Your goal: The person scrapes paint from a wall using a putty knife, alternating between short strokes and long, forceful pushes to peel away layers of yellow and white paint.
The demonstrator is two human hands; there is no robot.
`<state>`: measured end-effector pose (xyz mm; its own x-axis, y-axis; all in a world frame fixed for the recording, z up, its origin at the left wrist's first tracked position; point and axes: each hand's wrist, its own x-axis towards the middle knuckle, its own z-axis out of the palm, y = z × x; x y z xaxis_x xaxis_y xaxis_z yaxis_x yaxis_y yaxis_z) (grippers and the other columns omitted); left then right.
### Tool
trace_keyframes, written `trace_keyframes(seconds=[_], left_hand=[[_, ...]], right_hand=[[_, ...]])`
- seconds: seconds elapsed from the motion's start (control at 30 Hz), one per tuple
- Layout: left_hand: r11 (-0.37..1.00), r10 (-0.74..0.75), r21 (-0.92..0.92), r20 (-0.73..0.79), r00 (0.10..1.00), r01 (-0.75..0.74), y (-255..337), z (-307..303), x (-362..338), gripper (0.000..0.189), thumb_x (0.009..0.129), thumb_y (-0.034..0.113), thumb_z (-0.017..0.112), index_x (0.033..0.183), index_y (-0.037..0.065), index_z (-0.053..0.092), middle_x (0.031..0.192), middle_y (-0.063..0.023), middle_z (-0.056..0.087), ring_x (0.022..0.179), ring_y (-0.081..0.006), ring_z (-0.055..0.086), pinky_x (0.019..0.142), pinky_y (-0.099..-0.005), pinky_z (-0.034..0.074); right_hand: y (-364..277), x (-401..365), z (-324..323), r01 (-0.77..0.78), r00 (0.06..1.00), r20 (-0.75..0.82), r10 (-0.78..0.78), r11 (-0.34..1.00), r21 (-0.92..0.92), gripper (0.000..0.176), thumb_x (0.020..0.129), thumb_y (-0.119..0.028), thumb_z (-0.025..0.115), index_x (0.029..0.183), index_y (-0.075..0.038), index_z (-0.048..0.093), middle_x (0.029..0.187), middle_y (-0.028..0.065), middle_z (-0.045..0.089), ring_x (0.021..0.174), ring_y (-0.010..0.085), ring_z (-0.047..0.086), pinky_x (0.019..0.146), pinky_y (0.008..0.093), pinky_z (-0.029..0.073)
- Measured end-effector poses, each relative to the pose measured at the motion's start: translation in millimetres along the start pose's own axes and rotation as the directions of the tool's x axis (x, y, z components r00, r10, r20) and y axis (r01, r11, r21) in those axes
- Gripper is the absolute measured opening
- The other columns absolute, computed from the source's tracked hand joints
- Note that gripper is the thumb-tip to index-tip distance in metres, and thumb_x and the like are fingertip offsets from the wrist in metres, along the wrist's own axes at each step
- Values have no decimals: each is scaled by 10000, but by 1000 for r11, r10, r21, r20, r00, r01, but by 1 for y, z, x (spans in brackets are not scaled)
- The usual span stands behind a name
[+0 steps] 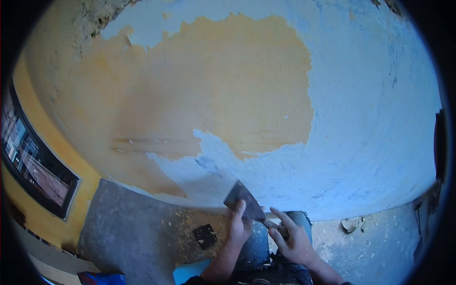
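Note:
A wide-bladed scraper [247,200] is held in front of my lap, its blade pointing up and left toward the wall. My right hand [295,241] is closed around its handle, with the index finger stretched along it. At the blade's left edge, my left hand [239,227] pinches the metal, thumb on the near face and the other fingers mostly hidden. Behind the blade is the wall, where yellow paint [256,85] remains as a large ragged patch surrounded by bare bluish-white surface [361,123].
Paint flakes [190,221] litter the grey floor [128,228] around a dark square piece [204,236]. A larger curled flake [349,225] lies at the wall's foot on the right. On the left is a dark-framed window [40,166]; a blue packet [102,278] sits below it.

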<state>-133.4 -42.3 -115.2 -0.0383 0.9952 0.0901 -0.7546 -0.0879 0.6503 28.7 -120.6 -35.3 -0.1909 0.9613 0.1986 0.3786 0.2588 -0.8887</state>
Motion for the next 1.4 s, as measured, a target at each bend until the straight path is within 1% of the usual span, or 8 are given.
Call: trace_keyframes(seconds=[0.13, 0.27, 0.4, 0.53, 0.93, 1.03, 1.1, 1.4], left_hand=[[974, -227, 11, -38, 973, 227, 0, -11, -15, 442, 1012, 376, 543, 1301, 42, 520, 1146, -131, 645, 1044, -306, 658, 897, -461, 544], [961, -257, 99, -5, 966, 256, 22, -4, 2, 407, 1010, 388, 552, 1201, 29, 570, 1068, -134, 674, 892, -294, 695, 786, -420, 576], [957, -146, 237, -97, 985, 165, 43, 5, 29, 378, 999, 375, 579, 1155, 31, 574, 982, -132, 678, 702, -250, 688, 526, -327, 545], [938, -109, 324, -59, 992, 123, 47, -4, 44, 369, 980, 353, 612, 1123, 14, 587, 912, -148, 679, 597, -234, 662, 423, -305, 505], [968, -35, 248, 22, 999, 29, 60, 16, 68, 281, 965, 228, 648, 1049, -40, 635, 814, -163, 700, 540, -219, 647, 474, -329, 538], [952, -31, 304, -29, 999, 38, 52, 12, 55, 286, 967, 234, 645, 1044, -41, 636, 807, -162, 700, 528, -215, 642, 467, -326, 533], [953, -31, 302, -30, 999, 38, 46, 11, 61, 285, 968, 235, 643, 1043, -40, 637, 806, -163, 699, 527, -213, 640, 465, -328, 531], [965, 2, 261, -14, 1000, 2, 49, 15, 73, 311, 970, 278, 644, 992, -32, 639, 790, -154, 692, 510, -200, 628, 449, -316, 510]], right_hand=[[48, -22, 35, -351, 919, 303, 253, 875, 334, 330, 1032, -248, 530, 1240, 8, 511, 703, 67, 621, 532, 135, 579, 541, 293, 477], [48, 0, 62, -326, 936, 302, 183, 777, 538, 315, 1067, -323, 448, 976, -23, 476, 655, 2, 490, 512, 96, 476, 498, 261, 399], [48, 32, 81, -290, 953, 253, 166, 743, 604, 351, 1090, -331, 375, 973, -19, 483, 663, -5, 460, 530, 95, 431, 496, 281, 373], [64, 47, 113, -166, 985, 136, 107, 803, 573, 364, 1090, -347, 369, 965, -25, 482, 651, -13, 428, 552, 85, 430, 511, 273, 382], [41, 65, 119, -218, 974, 61, 220, 818, 533, 357, 1085, -326, 387, 926, -25, 493, 658, 38, 496, 567, 103, 483, 529, 288, 407], [41, 58, 120, -88, 990, -49, 134, 846, 526, 382, 1081, -405, 362, 888, -89, 458, 664, -41, 414, 536, 55, 373, 480, 239, 317], [43, 52, 117, -169, 975, -62, 212, 897, 409, 345, 1075, -291, 401, 982, 19, 523, 643, 105, 527, 584, 185, 526, 577, 366, 444], [34, 69, 116, -106, 976, -150, 161, 942, 319, 300, 1058, -251, 435, 966, 20, 527, 677, 189, 571, 601, 314, 596, 595, 400, 456]])
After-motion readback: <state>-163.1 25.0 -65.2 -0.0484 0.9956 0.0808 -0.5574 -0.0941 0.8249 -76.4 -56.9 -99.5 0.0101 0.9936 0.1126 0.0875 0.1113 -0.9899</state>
